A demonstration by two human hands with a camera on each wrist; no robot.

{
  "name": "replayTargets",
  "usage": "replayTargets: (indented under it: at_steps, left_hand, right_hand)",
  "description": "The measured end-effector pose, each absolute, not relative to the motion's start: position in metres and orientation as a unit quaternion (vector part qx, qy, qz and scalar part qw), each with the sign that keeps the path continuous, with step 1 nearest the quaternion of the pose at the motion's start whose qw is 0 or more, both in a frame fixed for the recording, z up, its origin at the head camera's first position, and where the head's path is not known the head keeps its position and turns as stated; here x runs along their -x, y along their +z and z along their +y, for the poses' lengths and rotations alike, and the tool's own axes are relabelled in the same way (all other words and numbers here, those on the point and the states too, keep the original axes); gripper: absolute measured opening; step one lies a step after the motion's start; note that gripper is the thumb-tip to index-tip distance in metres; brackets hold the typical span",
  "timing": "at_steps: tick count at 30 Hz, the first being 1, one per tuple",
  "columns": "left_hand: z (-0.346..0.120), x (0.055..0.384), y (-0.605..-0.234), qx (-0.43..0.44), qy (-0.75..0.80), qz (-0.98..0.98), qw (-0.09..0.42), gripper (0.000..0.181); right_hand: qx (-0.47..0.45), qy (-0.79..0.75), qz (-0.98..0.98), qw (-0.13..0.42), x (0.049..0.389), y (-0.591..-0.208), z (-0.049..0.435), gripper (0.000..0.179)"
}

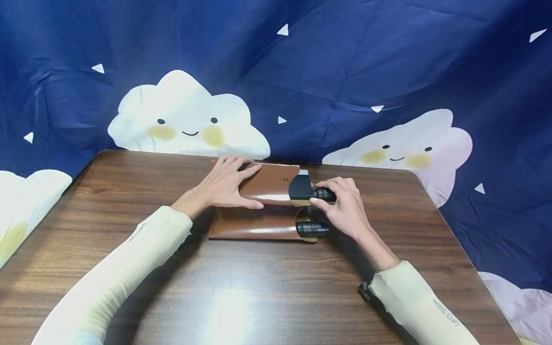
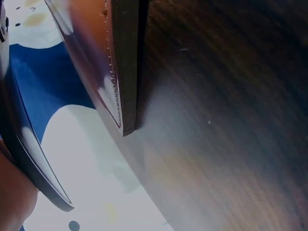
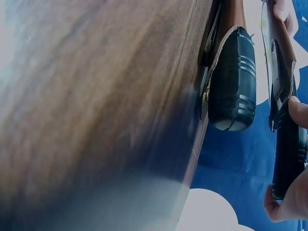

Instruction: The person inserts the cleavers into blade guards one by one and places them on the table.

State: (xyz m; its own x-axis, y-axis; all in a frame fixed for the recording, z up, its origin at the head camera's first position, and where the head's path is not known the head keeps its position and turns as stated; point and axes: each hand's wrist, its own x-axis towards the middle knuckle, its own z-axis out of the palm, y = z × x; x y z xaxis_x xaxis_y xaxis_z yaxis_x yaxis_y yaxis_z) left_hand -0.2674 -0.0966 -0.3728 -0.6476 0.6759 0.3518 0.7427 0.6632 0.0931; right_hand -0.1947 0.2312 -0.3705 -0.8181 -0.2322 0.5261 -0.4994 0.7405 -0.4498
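Note:
My left hand (image 1: 228, 182) grips a brown leather sheath (image 1: 271, 179), thumb at the near edge and fingers at the far edge. Out of its right end comes a tool with a broad, flat black and silvery part and a black handle (image 3: 288, 149). My right hand (image 1: 343, 203) holds that handle between thumb and fingers. The rest of the tool is hidden inside the leather. Just nearer to me lies a second brown sheath (image 1: 254, 225) on the table, with another black handle (image 3: 233, 82) sticking out of its right end. In the right wrist view, the held sheath appears raised off the table.
Both sheaths are at the far half of a brown wooden table (image 1: 181, 292). Close behind its far edge hangs a dark blue curtain (image 1: 315, 72) with white clouds. A black strap or device (image 1: 365, 291) shows at the right wrist.

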Motion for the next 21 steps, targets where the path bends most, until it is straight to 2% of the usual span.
replayTargets:
  at_steps: [9,21]
  left_hand:
    - [-0.0946,0.2672,-0.3747,0.394,-0.119,-0.9,0.146,0.105]
    - [-0.0928,0.2672,-0.3741,0.385,-0.118,-0.904,0.14,0.105]
  right_hand:
    - [-0.19,0.301,-0.911,0.211,0.1936,-0.3707,0.2268,0.036]
    - [-0.195,0.31,-0.901,0.23,0.1959,-0.3714,0.2224,0.038]
